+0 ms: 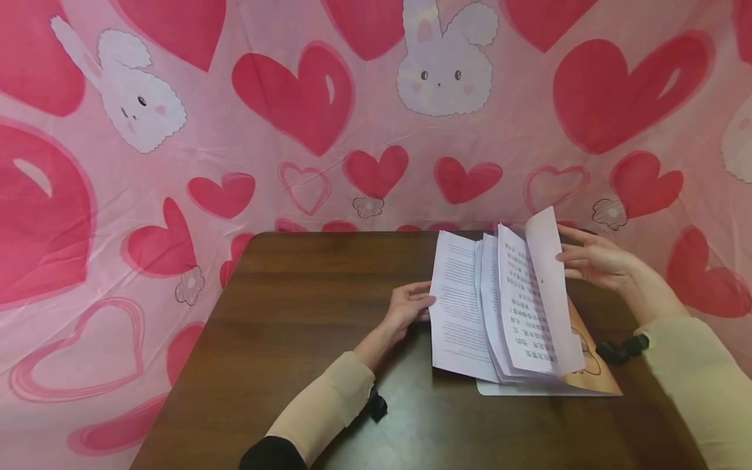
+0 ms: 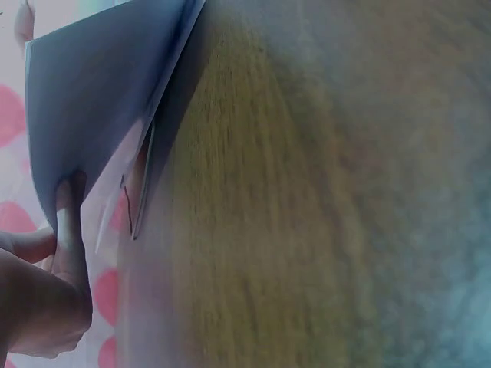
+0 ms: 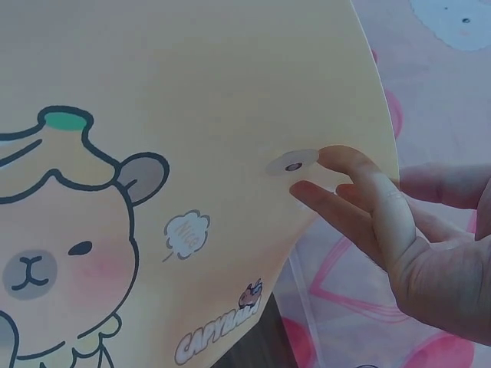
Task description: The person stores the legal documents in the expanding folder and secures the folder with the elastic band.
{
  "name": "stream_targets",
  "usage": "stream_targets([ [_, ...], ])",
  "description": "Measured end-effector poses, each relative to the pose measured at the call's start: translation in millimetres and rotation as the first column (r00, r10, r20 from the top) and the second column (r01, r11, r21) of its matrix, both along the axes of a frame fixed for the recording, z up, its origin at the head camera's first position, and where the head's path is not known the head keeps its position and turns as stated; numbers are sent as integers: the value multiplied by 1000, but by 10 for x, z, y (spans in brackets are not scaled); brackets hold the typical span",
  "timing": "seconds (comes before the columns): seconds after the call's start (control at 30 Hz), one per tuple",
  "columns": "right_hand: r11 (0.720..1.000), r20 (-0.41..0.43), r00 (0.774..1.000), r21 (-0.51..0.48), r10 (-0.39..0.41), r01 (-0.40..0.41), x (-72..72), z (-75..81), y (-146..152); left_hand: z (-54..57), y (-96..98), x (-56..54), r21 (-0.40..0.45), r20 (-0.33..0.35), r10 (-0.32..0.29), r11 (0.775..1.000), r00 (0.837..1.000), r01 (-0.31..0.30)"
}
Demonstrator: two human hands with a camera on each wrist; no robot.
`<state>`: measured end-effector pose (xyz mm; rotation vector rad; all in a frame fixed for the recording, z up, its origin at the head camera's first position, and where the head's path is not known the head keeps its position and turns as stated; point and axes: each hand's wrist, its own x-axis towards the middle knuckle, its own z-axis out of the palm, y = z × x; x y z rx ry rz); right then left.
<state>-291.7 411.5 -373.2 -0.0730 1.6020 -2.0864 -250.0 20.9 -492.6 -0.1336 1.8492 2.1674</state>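
Note:
A stack of printed paper sheets [image 1: 461, 307] stands fanned apart inside an opened file folder [image 1: 593, 356] at the table's right side. My left hand [image 1: 409, 304] pinches the left edge of the outermost sheet, with a finger pressed flat on the paper [image 2: 100, 92] in the left wrist view. At the folder's raised right cover, my right hand [image 1: 599, 261] holds the edge between thumb and fingers. The right wrist view shows the cover's yellow outside, with a cartoon capybara [image 3: 69, 253] and a round snap button [image 3: 293, 165] by my fingertips.
The brown wooden table [image 1: 282, 339] extends left and in front of the folder. Behind it hangs a pink cloth [image 1: 352, 137] printed with hearts and rabbits. Small black devices [image 1: 623, 349] sit at both wrists.

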Motion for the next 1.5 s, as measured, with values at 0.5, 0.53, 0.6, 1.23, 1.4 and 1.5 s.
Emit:
stream_targets([
  [0.5, 998, 14, 1000, 63, -23, 22, -27, 66, -79, -12, 78, -10, 26, 2, 49, 998, 999, -49],
  [0.53, 997, 12, 1000, 72, -27, 26, -32, 69, -84, -12, 95, -8, 31, 5, 51, 998, 999, -51],
  [0.6, 996, 9, 999, 85, -32, 31, -40, 75, -93, -17, 130, -8, 34, 7, 50, 998, 999, -50],
  [1.23, 998, 32, 998, -13, -57, 57, 50, -15, -109, -131, 543, 92, 98, -13, 90, 991, 996, -88],
  [1.4, 997, 27, 998, -49, -53, 55, 48, -21, -109, -122, 597, 91, 133, -19, 105, 986, 994, -102],
  [1.5, 997, 24, 998, -60, -52, 54, 50, -19, -112, -116, 645, 89, 148, -27, 124, 982, 992, -118],
])
